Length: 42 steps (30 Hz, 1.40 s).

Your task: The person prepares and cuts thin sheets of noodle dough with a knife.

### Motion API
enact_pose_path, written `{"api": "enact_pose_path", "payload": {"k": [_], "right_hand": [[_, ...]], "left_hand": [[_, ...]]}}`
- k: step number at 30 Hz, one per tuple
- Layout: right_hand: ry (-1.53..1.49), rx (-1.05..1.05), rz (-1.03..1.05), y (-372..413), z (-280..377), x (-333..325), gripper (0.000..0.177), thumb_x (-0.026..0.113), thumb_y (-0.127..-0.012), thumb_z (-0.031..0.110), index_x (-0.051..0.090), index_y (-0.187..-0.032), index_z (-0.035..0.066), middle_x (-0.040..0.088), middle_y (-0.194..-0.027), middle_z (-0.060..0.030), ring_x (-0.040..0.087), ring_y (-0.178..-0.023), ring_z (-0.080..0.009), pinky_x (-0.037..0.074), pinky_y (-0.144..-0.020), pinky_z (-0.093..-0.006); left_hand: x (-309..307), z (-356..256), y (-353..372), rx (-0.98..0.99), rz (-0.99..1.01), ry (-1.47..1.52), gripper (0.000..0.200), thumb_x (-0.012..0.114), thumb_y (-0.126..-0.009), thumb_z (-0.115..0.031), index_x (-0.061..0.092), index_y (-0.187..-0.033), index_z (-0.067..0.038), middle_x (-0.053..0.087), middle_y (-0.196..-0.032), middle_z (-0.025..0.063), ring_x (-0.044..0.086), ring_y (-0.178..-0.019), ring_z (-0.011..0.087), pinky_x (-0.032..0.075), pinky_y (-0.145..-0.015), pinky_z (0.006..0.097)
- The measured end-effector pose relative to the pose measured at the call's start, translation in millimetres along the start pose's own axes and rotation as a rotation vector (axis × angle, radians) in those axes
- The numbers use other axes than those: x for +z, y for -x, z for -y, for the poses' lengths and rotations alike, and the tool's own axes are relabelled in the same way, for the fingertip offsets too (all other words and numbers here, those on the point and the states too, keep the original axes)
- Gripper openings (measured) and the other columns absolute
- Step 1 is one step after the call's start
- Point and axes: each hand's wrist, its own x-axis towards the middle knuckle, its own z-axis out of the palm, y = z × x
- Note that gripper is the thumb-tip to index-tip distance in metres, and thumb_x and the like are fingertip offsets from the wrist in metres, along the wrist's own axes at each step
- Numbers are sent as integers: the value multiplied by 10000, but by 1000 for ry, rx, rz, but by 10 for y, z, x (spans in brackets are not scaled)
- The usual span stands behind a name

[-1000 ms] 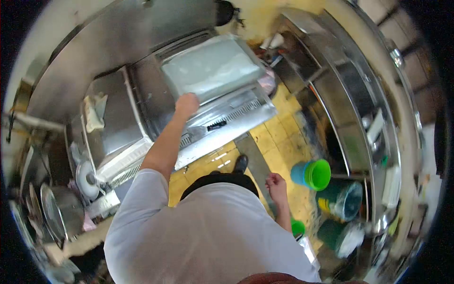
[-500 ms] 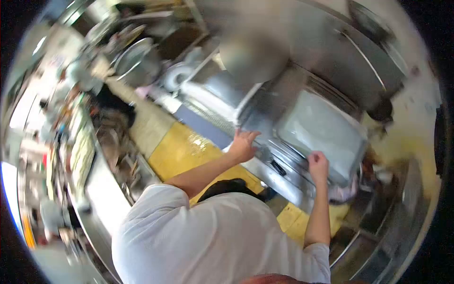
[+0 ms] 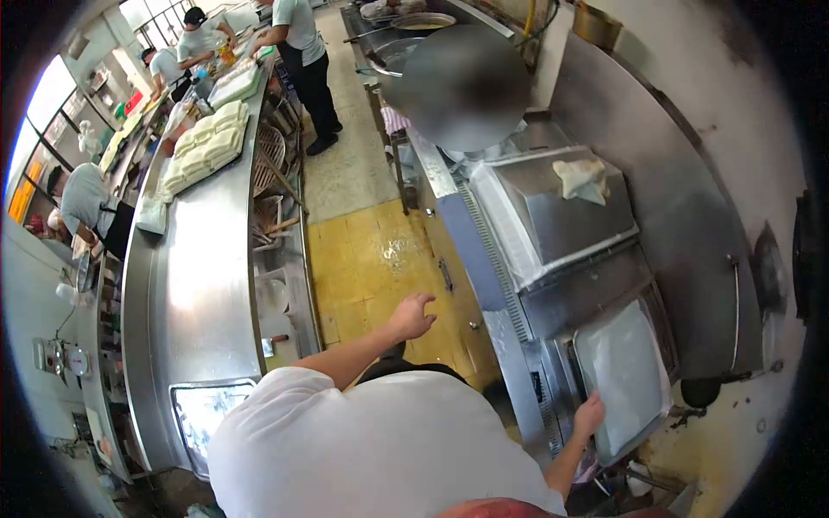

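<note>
A shallow metal tray point(image 3: 623, 371) filled with a pale white sheet sits on a steel unit point(image 3: 518, 345) at the lower right. My right hand point(image 3: 590, 413) grips the tray's near edge. My left hand point(image 3: 413, 315) hangs in the air with fingers spread, holding nothing, above the yellow tiled floor point(image 3: 363, 259) and close to the unit's front face.
A long steel counter point(image 3: 194, 285) runs down the left, with white blocks point(image 3: 203, 142) at its far end. Three people point(image 3: 298, 52) work around it. A steel box lid point(image 3: 553, 216) with a folded cloth point(image 3: 580, 177) stands beyond the tray. Large pans point(image 3: 414, 26) are far back.
The view has swung round to show the aisle and counter. My left hand has left the steel unit and now hangs free. My right hand stays at the tray's edge.
</note>
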Motion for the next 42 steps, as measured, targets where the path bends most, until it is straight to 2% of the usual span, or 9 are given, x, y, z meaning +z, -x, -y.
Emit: {"api": "enact_pose_path", "payload": {"k": [9, 14, 15, 19, 22, 28, 32, 35, 42], "right_hand": [[432, 150, -194, 376, 857, 70, 626, 533, -964, 501, 584, -1279, -37, 570, -1325, -262, 558, -1181, -440, 435, -1056, -459], [-99, 152, 18, 238, 2481, -277, 546, 607, -926, 468, 701, -1032, -60, 686, -940, -283, 656, -909, -446, 486, -812, -508], [-144, -66, -187, 151, 2590, -151, 496, 618, -910, 411, 694, -878, -78, 666, -775, -272, 637, -745, -455, 461, -717, -532], [-245, -90, -155, -601, 3162, -147, 338, 601, -888, 266, 708, -901, -54, 692, -799, -225, 655, -741, -403, 491, -708, -487], [-509, -332, -202, -1460, 3660, 88, 333, 615, -929, 207, 677, -1168, -17, 705, -1099, -209, 668, -986, -336, 499, -887, -408], [-810, -480, 126, -2085, 6391, -29, 593, 631, -972, 232, 425, -1474, -9, 528, -1440, -202, 566, -1239, -292, 424, -1047, -377], [-927, -858, 289, -2101, 8125, 27, 617, 657, -941, 122, 406, -1494, 16, 507, -1461, -193, 569, -1222, -260, 476, -982, -369], [-966, -1018, 459, -1644, 9168, -263, 617, 654, -936, 115, 411, -1498, 36, 495, -1467, -186, 562, -1223, -258, 508, -938, -361], [-620, -1643, 188, -973, 10596, -408, 678, 640, -850, 18, 413, -1487, 55, 352, -1549, -187, 421, -1373, -380, 381, -1107, -447]], "left_hand": [[-836, 1336, -254, -98, 9, 84, 419, 742, -833, -253, 674, -1188, -41, 602, -1259, 242, 562, -1187, 401, 462, -1035, 445], [-1244, 1770, -409, -186, 27, 79, 404, 737, -840, -270, 685, -1173, -46, 606, -1255, 239, 568, -1185, 398, 465, -1038, 443], [-1298, 1822, -450, -196, 47, 83, 399, 737, -840, -273, 689, -1169, -51, 606, -1257, 238, 571, -1184, 396, 468, -1036, 445], [-1359, 2107, -698, -201, -5, 91, 353, 735, -840, -279, 712, -1131, -80, 623, -1254, 213, 567, -1193, 388, 461, -1044, 442], [-1207, 2526, -807, -269, -74, 102, 310, 682, -862, -281, 731, -1090, -78, 661, -1212, 204, 597, -1161, 385, 478, -1021, 438], [-1158, 3766, -431, -649, 517, -283, 376, 640, -818, -326, 747, -1027, -33, 701, -1107, 223, 666, -1044, 387, 527, -910, 454], [-1787, 3574, -251, -868, 293, -188, 377, 644, -819, -333, 751, -1030, -39, 708, -1086, 213, 669, -1032, 390, 531, -906, 453], [-1983, 3388, -282, -1047, -239, 66, 375, 684, -823, -347, 752, -1072, -74, 715, -1080, 195, 676, -1034, 377, 535, -912, 441], [-1434, 3457, -396, -1064, -234, 256, 382, 685, -856, -380, 748, -1086, -81, 726, -1078, 170, 693, -993, 345, 536, -886, 419]]}}
